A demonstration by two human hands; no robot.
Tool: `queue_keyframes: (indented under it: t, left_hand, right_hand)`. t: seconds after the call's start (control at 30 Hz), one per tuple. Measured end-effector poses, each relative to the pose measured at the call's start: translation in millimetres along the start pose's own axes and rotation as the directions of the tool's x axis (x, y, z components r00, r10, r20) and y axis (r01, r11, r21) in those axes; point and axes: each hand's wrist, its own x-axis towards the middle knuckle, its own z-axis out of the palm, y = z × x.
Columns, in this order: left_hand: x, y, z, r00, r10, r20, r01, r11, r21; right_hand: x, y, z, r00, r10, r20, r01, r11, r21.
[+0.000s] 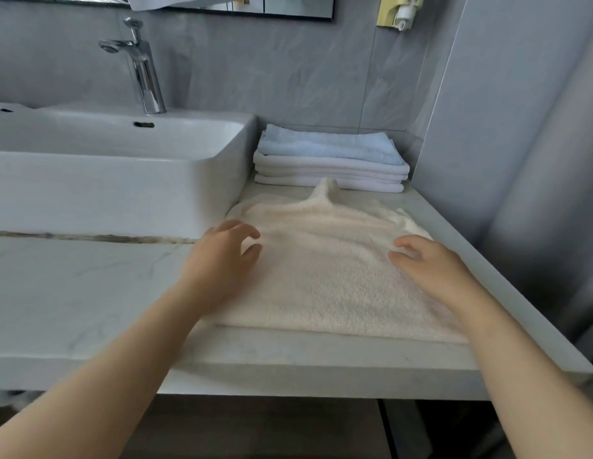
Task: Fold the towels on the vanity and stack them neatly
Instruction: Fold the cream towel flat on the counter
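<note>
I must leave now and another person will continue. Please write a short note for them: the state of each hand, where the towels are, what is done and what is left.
Left hand: open, fingers curled, on the left edge of the cream towel; it grips nothing.
Right hand: open, resting on the towel's right side.
Cream towel: spread on the vanity top right of the sink, with a bump at its far edge.
Done: folded stack in the back corner, white towels below, a light blue one on top.
Left: fold the cream towel and put it on the stack.
</note>
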Motion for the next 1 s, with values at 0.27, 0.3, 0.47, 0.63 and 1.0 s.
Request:
queue_keyframes:
  t: [0.27, 0.3, 0.47, 0.63, 1.0]
  left_hand:
    - [-69.1, -20.4, -25.0, 0.928, -0.357, -0.109, 0.359, 0.934, -0.005]
    - [-70.6, -20.2, -25.6, 0.922, -0.371, -0.109, 0.376, 0.926, 0.023]
    - [-68.0, -17.3, -27.4, 0.925, -0.376, -0.049, 0.379, 0.918, 0.117]
    - [-62.8, -18.9, -33.0, 0.924, -0.381, -0.008, 0.38, 0.92, 0.092]
    - [-51.8, 2.4, -34.9, 0.977, -0.205, -0.066, 0.206, 0.978, 0.013]
  right_hand:
    - [-67.9, 26.6, -6.6, 0.92, 0.159, -0.357, -0.223, 0.964, -0.146]
    - [-70.3, 28.0, -6.9, 0.909, 0.181, -0.375, -0.261, 0.949, -0.175]
    - [-74.9, 29.0, -14.4, 0.901, 0.244, -0.359, -0.307, 0.943, -0.13]
    - [-74.2, 27.5, -24.6, 0.91, 0.222, -0.35, -0.243, 0.97, -0.017]
    - [-71.4, 23.0, -14.3, 0.895, 0.161, -0.415, -0.083, 0.976, 0.199]
